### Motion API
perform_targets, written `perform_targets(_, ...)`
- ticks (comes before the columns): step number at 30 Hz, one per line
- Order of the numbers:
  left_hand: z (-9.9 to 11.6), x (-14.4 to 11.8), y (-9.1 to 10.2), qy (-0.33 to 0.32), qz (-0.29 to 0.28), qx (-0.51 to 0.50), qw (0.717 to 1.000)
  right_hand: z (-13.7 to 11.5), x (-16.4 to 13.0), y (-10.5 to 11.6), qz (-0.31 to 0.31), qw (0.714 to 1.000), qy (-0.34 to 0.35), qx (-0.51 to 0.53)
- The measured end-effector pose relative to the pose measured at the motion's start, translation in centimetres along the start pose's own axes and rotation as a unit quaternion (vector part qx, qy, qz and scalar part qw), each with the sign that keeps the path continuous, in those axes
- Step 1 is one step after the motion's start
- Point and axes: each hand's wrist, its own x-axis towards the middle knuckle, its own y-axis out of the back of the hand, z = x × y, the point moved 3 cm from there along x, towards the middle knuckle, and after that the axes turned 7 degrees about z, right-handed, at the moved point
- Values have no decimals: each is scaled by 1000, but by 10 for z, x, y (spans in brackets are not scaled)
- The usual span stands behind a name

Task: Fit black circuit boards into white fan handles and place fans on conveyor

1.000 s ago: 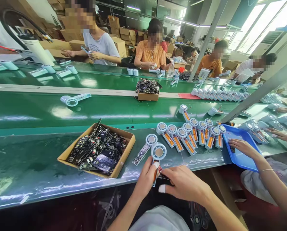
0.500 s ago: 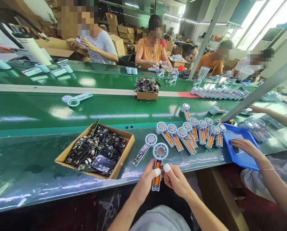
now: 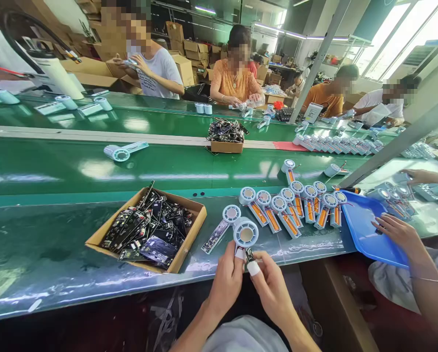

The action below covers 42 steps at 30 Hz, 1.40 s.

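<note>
My left hand and my right hand meet at the near edge of the green bench, both gripping the handle of a pale blue hand fan half. Its round head with a beige centre points away from me. White tape covers a fingertip on each hand. Just left of it lies another fan half with a dark circuit board in its handle. A cardboard box of circuit boards stands to the left.
A row of several fan halves with orange batteries lies to the right. A co-worker's hand rests on a blue tray. A single fan and a second box of parts sit on the conveyor. People sit opposite.
My hands have closed in around the fan's handle, hiding its orange battery. The lone fan on the conveyor has drifted right. The co-worker's hand has slid right on the blue tray.
</note>
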Motion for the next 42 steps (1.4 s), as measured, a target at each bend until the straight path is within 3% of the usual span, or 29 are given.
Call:
perform_targets(9, 12, 7, -1, 67, -31, -89, 993, 11, -12, 0, 94, 990, 86, -63)
perform_targets(14, 13, 10, -4, 43, 0, -68, 997, 14, -14, 1, 150, 949, 192, -198)
perform_targets(20, 1, 5, -9, 44, -13, -96, 994, 16, -8, 2, 178, 917, 205, -293)
perform_targets(27, -1, 6, -20, 25, 3, -92, 995, 12, -1, -13, 132, 884, 214, -394)
perform_targets(34, -24, 11, -21, 55, 14, -111, 992, 10, 5, -13, 63, 794, 212, -566)
perform_targets(39, -35, 11, -20, 58, 23, -110, 992, -4, 7, -12, -9, 792, 212, -572)
perform_targets(42, -33, 12, -22, 54, 16, -118, 991, -3, 6, -13, -16, 774, 176, -608)
